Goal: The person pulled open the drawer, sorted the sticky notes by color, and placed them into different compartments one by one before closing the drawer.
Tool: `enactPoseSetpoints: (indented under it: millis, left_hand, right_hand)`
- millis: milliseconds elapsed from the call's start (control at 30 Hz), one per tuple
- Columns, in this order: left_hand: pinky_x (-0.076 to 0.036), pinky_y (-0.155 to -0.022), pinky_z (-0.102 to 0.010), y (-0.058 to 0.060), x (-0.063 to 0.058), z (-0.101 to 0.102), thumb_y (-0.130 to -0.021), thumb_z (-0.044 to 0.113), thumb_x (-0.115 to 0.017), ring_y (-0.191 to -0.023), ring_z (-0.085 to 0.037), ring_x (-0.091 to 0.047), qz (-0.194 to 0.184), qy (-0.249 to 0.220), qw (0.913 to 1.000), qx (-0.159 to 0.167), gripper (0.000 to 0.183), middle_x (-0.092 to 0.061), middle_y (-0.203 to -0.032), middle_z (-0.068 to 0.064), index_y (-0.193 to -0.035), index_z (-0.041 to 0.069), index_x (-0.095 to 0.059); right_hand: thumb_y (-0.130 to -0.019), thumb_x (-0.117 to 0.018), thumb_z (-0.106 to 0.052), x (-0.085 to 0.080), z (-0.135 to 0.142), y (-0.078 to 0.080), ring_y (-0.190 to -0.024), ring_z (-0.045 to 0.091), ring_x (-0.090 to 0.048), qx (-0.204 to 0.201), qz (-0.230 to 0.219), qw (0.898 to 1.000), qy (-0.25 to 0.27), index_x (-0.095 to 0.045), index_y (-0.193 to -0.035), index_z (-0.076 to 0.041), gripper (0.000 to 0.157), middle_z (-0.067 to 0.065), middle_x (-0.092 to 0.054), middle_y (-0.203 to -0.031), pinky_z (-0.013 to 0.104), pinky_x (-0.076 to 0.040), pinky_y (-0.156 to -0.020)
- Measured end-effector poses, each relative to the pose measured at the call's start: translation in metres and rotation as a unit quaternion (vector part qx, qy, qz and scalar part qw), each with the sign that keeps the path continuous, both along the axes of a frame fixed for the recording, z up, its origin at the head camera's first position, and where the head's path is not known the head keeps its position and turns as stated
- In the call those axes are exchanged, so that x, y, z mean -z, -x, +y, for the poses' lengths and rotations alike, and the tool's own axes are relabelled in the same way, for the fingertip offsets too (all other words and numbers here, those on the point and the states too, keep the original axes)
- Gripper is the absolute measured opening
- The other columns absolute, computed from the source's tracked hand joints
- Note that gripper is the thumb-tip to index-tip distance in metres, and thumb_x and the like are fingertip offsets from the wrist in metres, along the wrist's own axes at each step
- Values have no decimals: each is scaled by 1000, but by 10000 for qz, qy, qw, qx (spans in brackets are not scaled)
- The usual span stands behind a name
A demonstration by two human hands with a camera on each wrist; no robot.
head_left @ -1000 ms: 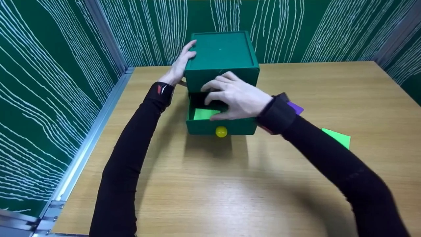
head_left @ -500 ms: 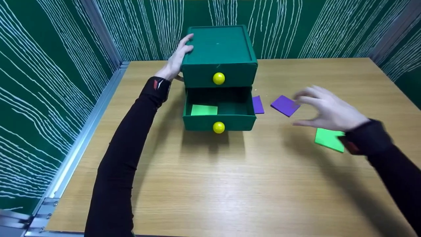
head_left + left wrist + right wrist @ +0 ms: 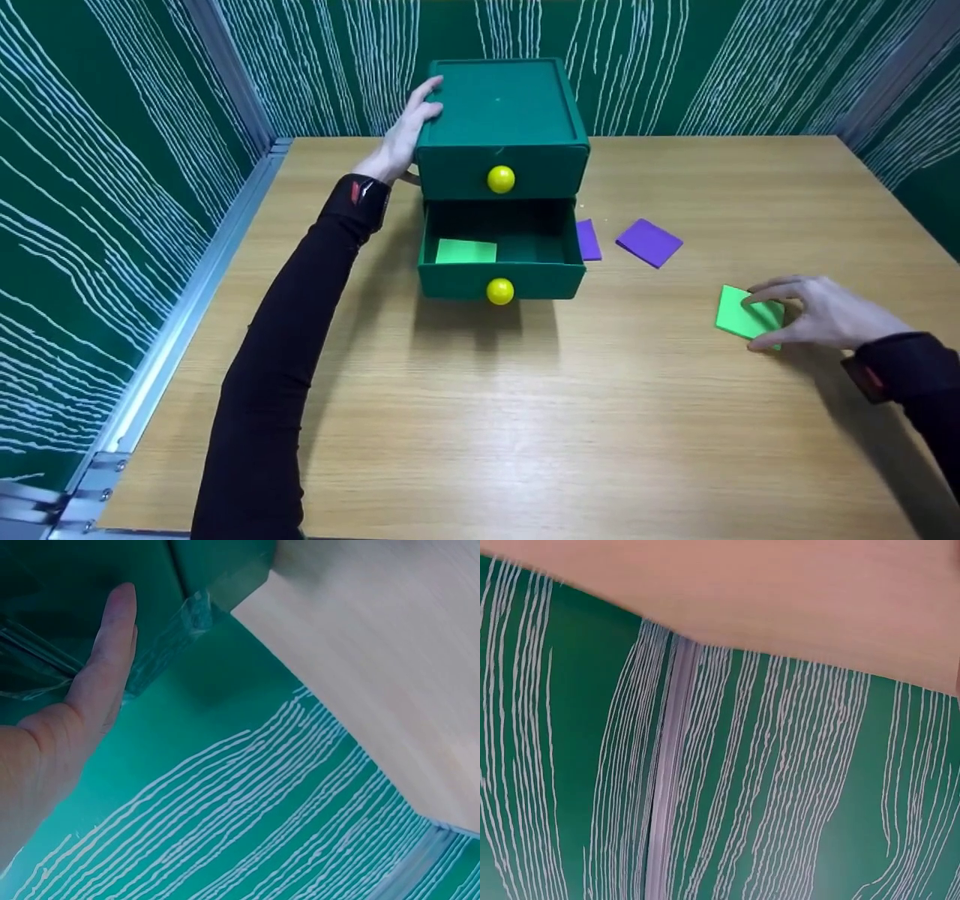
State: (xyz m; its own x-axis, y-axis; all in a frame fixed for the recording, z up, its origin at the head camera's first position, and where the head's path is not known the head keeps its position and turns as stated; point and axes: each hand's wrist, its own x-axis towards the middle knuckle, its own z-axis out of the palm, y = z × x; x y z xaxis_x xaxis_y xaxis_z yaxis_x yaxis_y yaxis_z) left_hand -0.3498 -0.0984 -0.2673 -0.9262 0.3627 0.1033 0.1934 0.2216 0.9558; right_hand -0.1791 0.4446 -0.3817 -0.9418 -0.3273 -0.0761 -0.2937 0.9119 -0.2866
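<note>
A green drawer box (image 3: 499, 112) with two drawers stands at the back of the table. Its lower drawer (image 3: 465, 283) is pulled out and has a flat light-green square (image 3: 466, 251) inside; the upper drawer (image 3: 457, 169) is closed. My left hand (image 3: 401, 142) rests against the box's left side with straight fingers, the fingertips at the top edge. In the left wrist view, a finger (image 3: 112, 637) lies along the box wall. On the right, my right hand (image 3: 821, 311) is over another flat green square (image 3: 739, 315), thumb at its near edge, fingers spread over it.
Two flat purple squares lie right of the box: one purple piece (image 3: 589, 240) partly behind the open drawer, another purple piece (image 3: 649, 243) farther right. Green walls (image 3: 630, 67) with white lines enclose the wooden table (image 3: 525, 427) at the back and sides.
My right hand has moved from over the open drawer, rightward past the purple squares, down to the green square on the table. My left hand has stayed on the box.
</note>
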Motion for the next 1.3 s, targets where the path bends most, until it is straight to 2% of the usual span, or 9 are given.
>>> enactPoseSetpoints:
  millis: [133,233,400,500,633,800,1033,1167,1300]
  left_hand:
    - [-9,-126,-41,0,-1,1,-101,33,-26,-154,-20,-8,48,29,10000,14,62,-1,-170,-2,-161,26,-12]
    - [-10,-125,-43,-1,-1,1,-101,33,-26,-154,-21,-8,36,87,10000,6,62,-1,-170,-1,-161,27,-11]
    - [-10,-125,-45,-2,-2,0,-101,34,-25,-154,-22,-8,-5,92,10000,17,61,0,-170,-2,-161,28,-11]
    - [-13,-124,-51,-2,-3,-1,-101,35,-26,-153,-24,-10,-88,103,9999,-25,61,0,-170,-1,-160,30,-11]
    - [-13,-123,-53,-1,-3,-1,-101,36,-26,-153,-25,-10,-120,158,9998,-82,61,0,-170,0,-160,32,-11]
    - [-9,-126,-44,0,-1,0,-101,34,-26,-155,-21,-7,-37,176,9998,-78,61,-1,-170,-1,-161,29,-12]
    - [-9,-126,-47,1,0,-2,-102,34,-26,-155,-22,-6,-104,136,9998,-105,61,0,-170,-1,-160,30,-12]
    - [-10,-126,-41,2,0,0,-101,31,-27,-155,-21,-8,7,18,10000,-74,61,-2,-170,-3,-161,26,-13]
    - [-9,-126,-38,4,0,1,-101,28,-27,-155,-21,-8,134,-26,9999,-65,62,-4,-169,-6,-161,21,-13]
  right_hand:
    - [-63,-92,-45,-3,-5,-1,-101,33,-63,-132,106,9999,23,-74,-110,-11,60,19,-70,-117,43,-57,-79]
    - [-61,-95,-36,-9,-14,0,-95,21,-62,-410,424,9983,-8,-73,-105,-14,54,11,-72,-112,29,-54,-73]
    - [-59,-95,-19,-30,-42,4,-90,7,-56,-954,1016,9896,363,-70,-106,-15,54,5,-72,-106,20,-50,-72]
    - [-56,-94,-11,-47,-65,11,-89,3,-56,-1546,1425,9743,809,-70,-106,-12,56,4,-73,-103,12,-48,-76]
    - [-53,-92,-5,-70,-98,23,-89,1,-58,-2238,1954,9460,1294,-71,-104,-7,55,7,-73,-102,2,-43,-81]
    - [-60,-92,-8,-97,-137,32,-88,6,-58,-2461,1967,9403,1290,-70,-101,-10,46,7,-73,-105,1,-40,-79]
    - [-68,-90,-17,-113,-185,47,-95,12,-60,-2727,1683,9387,1272,-69,-96,-13,35,7,-72,-111,5,-43,-75]
    - [-72,-88,-25,-116,-211,53,-90,13,-59,-2838,1576,9385,1174,-69,-102,-12,38,3,-72,-104,17,-46,-73]
    - [-74,-87,-32,-116,-232,56,-93,17,-57,-2862,1476,9406,1076,-66,-105,-12,42,1,-71,-103,32,-48,-80]
